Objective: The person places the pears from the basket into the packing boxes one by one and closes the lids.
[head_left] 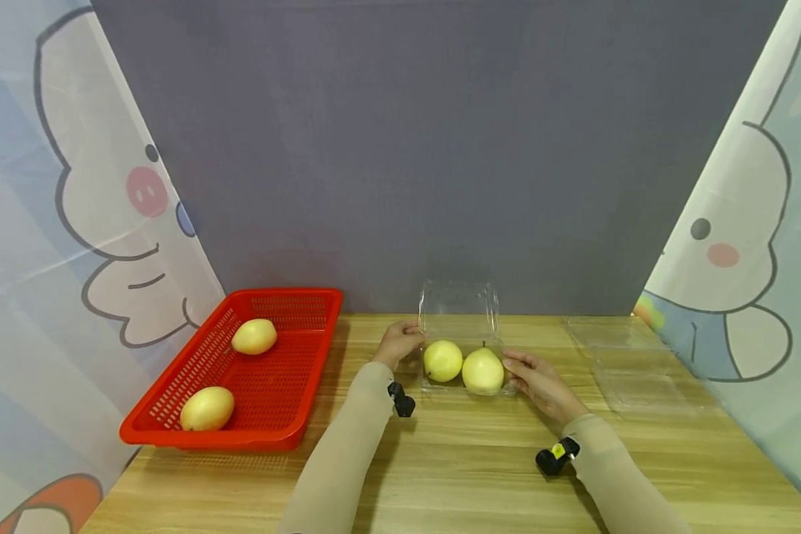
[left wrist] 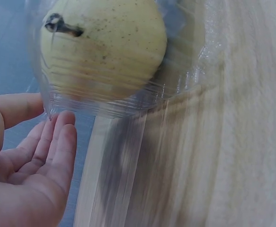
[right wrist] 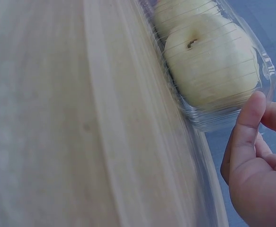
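A clear plastic clamshell container (head_left: 459, 308) stands on the table with its lid raised at the back. Two yellow pears, a left pear (head_left: 443, 361) and a right pear (head_left: 483, 371), lie side by side in its base. My left hand (head_left: 399, 343) is at the container's left side; in the left wrist view its thumb and fingertips pinch the plastic rim. At the opposite side, my right hand (head_left: 544, 386) pinches the rim between thumb and index finger, close to the right pear. Both pears show through the ribbed plastic wall in the right wrist view.
On the left stands a red plastic basket (head_left: 322, 363) holding two pale yellow fruits, one far (head_left: 254, 337) and one near (head_left: 207, 409). More clear plastic packaging (head_left: 641, 371) lies at the right. A grey panel (head_left: 427, 163) rises behind the wooden table (head_left: 460, 467).
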Motion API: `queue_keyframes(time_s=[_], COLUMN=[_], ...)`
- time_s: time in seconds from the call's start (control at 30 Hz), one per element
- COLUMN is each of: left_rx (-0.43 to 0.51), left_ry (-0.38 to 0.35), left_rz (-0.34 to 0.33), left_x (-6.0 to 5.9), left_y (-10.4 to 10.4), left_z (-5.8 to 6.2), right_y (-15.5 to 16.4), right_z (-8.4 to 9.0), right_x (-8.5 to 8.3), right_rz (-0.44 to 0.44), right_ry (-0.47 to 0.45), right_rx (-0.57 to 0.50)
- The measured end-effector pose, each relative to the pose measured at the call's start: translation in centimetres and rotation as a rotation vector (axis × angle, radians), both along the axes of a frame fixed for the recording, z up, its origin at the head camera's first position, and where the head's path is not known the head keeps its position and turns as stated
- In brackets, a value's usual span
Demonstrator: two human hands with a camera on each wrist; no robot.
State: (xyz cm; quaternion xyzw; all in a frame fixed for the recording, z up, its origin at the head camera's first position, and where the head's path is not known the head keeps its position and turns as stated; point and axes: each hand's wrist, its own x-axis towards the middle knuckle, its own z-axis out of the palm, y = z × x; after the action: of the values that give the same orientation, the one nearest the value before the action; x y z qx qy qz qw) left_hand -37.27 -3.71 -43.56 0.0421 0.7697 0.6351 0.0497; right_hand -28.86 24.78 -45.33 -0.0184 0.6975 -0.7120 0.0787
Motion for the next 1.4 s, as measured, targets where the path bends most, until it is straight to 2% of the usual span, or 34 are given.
queue_keyframes(time_s=[0.53, 0.77, 0.97, 1.4], left_rx=[0.036, 0.066, 0.094, 0.03], left_ry=[0.038, 0.1, 0.123, 0.166], left_rz=[0.018, 0.028, 0.034, 0.037], left_x=[-0.24, -0.2, -0.1, 0.41], left_y=[0.28, 0.46, 0.61, 0.46], left_z=[-0.11, -0.14, -0.03, 0.19], right_y=[0.02, -0.04, -0.03, -0.06], right_z=[-0.08, -0.18, -0.24, -0.02], right_x=[0.02, 0.0, -0.05, 0.12], right_rz=[-0.005, -0.019, -0.018, -0.001], right_ry=[0.007, 0.012, 0.01, 0.013], right_rx=[-0.002, -0.015, -0.021, -0.004])
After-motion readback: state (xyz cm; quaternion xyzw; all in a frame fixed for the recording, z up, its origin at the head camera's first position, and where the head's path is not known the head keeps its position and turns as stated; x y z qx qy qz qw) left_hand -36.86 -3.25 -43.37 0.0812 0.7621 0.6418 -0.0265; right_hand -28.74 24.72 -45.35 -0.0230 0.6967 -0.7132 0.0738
